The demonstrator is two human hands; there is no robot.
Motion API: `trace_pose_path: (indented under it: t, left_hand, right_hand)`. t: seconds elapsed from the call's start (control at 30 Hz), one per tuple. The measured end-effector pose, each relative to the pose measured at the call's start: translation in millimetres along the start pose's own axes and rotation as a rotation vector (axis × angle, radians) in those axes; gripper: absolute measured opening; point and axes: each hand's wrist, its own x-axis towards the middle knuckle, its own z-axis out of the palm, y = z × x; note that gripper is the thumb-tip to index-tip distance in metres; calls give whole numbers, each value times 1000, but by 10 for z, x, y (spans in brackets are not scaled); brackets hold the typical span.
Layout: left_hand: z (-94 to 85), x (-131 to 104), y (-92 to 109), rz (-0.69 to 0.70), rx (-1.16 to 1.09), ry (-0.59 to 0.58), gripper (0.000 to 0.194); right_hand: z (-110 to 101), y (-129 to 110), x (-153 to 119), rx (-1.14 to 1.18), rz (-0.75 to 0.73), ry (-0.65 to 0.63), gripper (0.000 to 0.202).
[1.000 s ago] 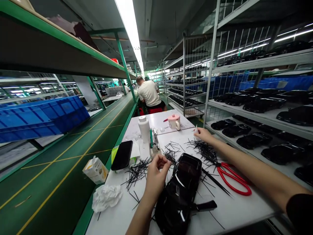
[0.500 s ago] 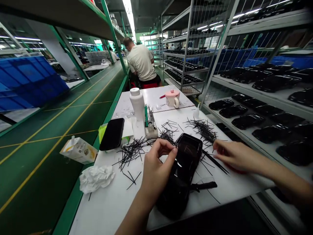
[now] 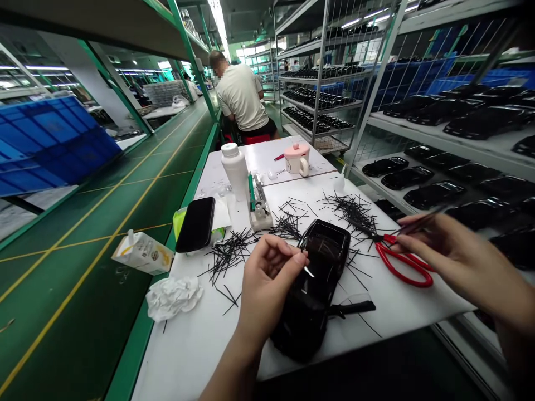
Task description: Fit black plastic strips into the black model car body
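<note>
Fingertips [image 3: 299, 258] of left hand [image 3: 267, 278]: thumb and forefinger brought together in a closed pinch, other fingers curled in. Dark fleck at the tips; cannot tell whether it is a held piece or the surface behind. Pinch sits over the upper left part of the glossy black model car [image 3: 313, 295]; contact cannot be judged.

Right hand [image 3: 455, 259]: thumb and fingers closed on a slim dark metal-looking tool [image 3: 422, 219], blurred, perhaps tweezers. Hand raised at the table's right side, just by the red-handled scissors [image 3: 413, 284].

Car lies lengthwise on the white tabletop [image 3: 184, 356], near edge, between the hands; a black door-like flap [image 3: 355, 308] juts from its right side.

Beyond it, loose heaps of thin black strips: left heap [image 3: 228, 253], middle heap [image 3: 288, 224], right heap [image 3: 351, 213], the last by the scissors' blades.

Farther: small white nozzle bottle [image 3: 339, 184], cream mug with pink lid [image 3: 295, 164], tall white bottle [image 3: 234, 170], black phone [image 3: 195, 225]. Crumpled white tissue [image 3: 173, 299] near the left edge.

Outward left, green conveyor belt [image 3: 100, 234]; right, metal racks [image 3: 443, 142] of black cars; ahead, seated person in pale T-shirt [image 3: 242, 97]
</note>
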Motion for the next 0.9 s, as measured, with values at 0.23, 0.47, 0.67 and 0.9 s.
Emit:
trace_pose_path:
  t: [0.23,0.47,0.67,0.9]
  left_hand:
    - [-56,49,23,-107,-353,-140,21]
    - [271,-190,7,-55,-626,-389,17]
    - [553,-235,-58,-157,-737,-466,18]
    - [587,-88,-131,-280,-824,-735,29]
  right_hand:
    - [276,-643,-65,604,-154,224,13]
    - [433,-723,-152,1102,-153,-99,10]
    - [450,-607,-167,1431,70,-259,5]
    - [381,-502,-79,1467,-113,-377,8]
